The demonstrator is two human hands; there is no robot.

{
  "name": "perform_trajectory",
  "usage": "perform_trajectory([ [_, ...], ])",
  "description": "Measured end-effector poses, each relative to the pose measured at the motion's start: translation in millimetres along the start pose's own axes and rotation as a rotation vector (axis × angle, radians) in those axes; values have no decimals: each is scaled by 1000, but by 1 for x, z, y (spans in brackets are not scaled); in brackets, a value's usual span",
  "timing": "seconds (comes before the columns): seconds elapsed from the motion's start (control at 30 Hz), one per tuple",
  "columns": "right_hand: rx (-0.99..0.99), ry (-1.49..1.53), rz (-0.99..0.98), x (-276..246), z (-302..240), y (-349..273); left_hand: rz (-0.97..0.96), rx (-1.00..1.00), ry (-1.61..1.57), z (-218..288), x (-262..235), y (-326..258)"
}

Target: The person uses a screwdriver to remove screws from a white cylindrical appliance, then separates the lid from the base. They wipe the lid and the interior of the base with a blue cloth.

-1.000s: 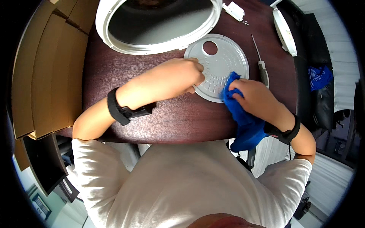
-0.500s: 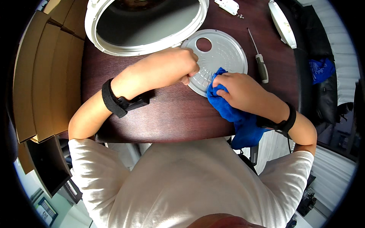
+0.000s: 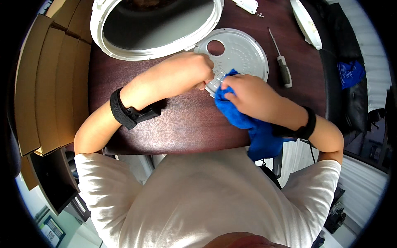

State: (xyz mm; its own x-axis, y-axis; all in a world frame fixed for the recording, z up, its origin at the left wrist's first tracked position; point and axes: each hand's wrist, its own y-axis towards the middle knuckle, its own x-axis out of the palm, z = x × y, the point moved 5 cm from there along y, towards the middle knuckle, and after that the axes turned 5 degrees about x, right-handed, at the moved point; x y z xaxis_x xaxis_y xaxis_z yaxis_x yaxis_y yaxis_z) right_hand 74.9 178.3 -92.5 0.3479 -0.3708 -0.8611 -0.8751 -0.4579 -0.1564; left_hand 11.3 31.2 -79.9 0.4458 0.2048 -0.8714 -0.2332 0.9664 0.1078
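A round pale grey plastic disc (image 3: 242,53) with one large hole and rows of moulded ridges lies on the dark wooden table. Curled at the disc's left rim, my left hand (image 3: 196,70) is closed on its edge, though the fingertips are mostly hidden. My right hand (image 3: 250,93) grips a blue cloth (image 3: 233,111), bunched and pressed against the disc's near edge. The rest of the cloth hangs over the table's front edge beside my wrist.
A large white oval housing (image 3: 153,53) with a dark inside stands at the far left. Right of the disc lies a screwdriver (image 3: 282,66). Farther back are a small white part (image 3: 248,5), loose screws (image 3: 260,15) and a white curved piece (image 3: 306,25). Cardboard boxes (image 3: 51,87) line the left.
My right hand and the cloth have moved left along the disc's near edge, closer to my left hand. The disc appears slightly turned, its hole shifted left. My left hand has barely moved.
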Motion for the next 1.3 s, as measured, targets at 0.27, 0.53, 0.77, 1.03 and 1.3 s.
perform_trajectory([
  [0.27,9,-138,37,0,-13,1,42,-47,-40,3,4,-4],
  [0.53,205,-207,102,-44,45,-53,18,-5,25,12,1,-3],
  [0.77,368,179,419,-81,55,-85,80,134,154,32,-14,5],
  [1.03,241,230,690,-106,44,-108,735,-159,-2,50,-86,9],
  [1.3,96,255,534,-108,26,-93,687,-324,-109,19,-88,2],
])
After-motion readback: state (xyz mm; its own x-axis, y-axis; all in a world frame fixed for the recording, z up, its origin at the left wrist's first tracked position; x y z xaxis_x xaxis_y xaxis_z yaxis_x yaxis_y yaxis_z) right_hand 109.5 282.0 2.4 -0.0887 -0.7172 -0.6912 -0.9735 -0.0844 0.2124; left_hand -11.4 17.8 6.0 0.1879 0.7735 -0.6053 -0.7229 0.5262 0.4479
